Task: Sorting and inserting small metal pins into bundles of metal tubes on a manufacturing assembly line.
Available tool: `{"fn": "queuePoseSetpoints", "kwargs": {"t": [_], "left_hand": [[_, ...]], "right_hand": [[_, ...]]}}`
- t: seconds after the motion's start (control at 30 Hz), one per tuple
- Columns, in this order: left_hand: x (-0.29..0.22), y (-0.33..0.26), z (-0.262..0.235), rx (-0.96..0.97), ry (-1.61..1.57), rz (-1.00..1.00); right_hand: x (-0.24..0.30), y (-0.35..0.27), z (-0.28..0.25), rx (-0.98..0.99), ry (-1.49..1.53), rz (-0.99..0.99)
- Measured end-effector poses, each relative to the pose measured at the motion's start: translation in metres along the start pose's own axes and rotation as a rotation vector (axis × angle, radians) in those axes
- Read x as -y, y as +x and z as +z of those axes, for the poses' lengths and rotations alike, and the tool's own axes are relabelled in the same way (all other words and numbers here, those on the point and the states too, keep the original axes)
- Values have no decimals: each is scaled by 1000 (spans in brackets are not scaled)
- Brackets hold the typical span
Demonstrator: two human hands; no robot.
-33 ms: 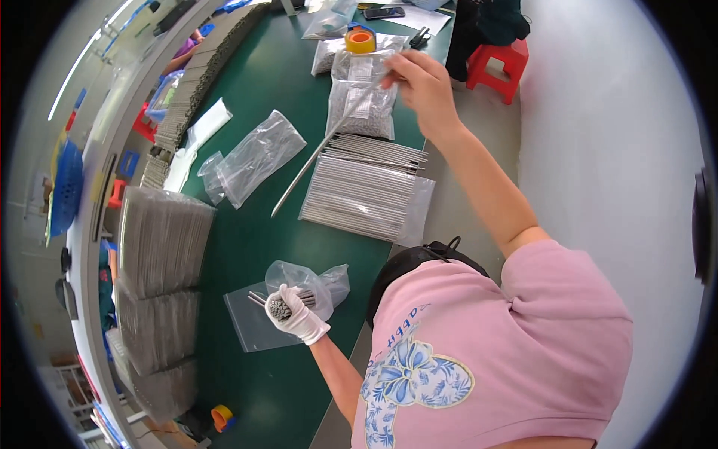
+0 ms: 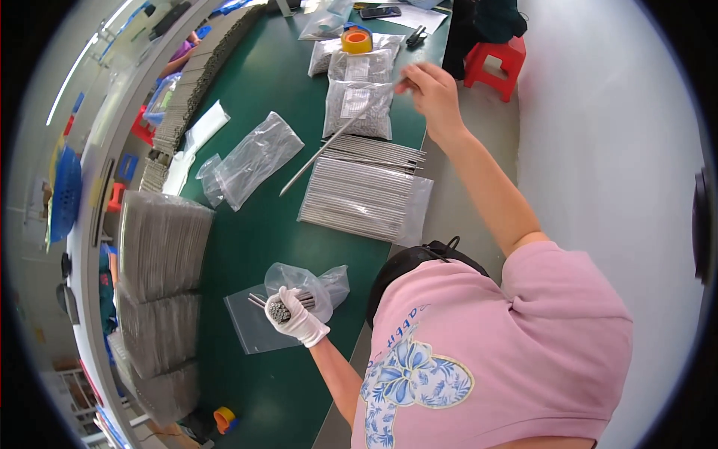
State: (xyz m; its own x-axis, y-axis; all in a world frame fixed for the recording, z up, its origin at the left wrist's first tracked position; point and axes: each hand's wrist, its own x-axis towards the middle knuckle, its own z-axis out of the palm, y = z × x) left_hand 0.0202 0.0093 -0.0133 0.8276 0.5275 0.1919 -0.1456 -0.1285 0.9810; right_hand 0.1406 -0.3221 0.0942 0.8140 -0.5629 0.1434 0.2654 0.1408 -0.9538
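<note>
Rods point(image 2: 283, 308) | bundle clenched in gloved left hand point(image 2: 297, 320) over open bag point(image 2: 258, 329) | right hand point(image 2: 432, 93) pinching one long rod point(image 2: 329, 146) | flat rod stack point(image 2: 359, 196) unbagged, most left

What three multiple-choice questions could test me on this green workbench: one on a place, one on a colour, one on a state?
1. Where is the roll of yellow tape?
A. at the far end of the green table
B. beside the gloved hand
C. on the red plastic stool

2. What colour is the glove on the left hand?
A. blue
B. white
C. black

3. What is the bare right hand doing?
A. resting flat on the table
B. gripping a bundle
C. pinching one long thin metal rod

Answers:
1 A, the tape sits by the far bags.
2 B, the glove is white and grips a bundle of short metal rods.
3 C, the raised hand holds the rod's upper end.
</note>
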Motion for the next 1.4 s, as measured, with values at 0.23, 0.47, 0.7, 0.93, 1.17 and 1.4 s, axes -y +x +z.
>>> {"fn": "queuePoseSetpoints", "kwargs": {"t": [0.23,0.47,0.7,0.93,1.17,1.4], "left_hand": [[0,2,-3,97,-13,-43],[-11,-4,-10,162,12,4],[-32,-14,3,196,0,-11],[-26,-17,0,206,-61,-90],[-10,-14,3,185,-151,-63],[-6,-15,8,83,-139,81]], "right_hand": [[-146,-16,-98,-484,-259,322],[-247,-36,-104,-740,-124,620],[-236,-48,-125,-296,-885,504],[-241,-49,-134,-146,-861,398],[-236,-39,-147,-187,-947,361],[-118,-112,6,562,-246,261]]}}
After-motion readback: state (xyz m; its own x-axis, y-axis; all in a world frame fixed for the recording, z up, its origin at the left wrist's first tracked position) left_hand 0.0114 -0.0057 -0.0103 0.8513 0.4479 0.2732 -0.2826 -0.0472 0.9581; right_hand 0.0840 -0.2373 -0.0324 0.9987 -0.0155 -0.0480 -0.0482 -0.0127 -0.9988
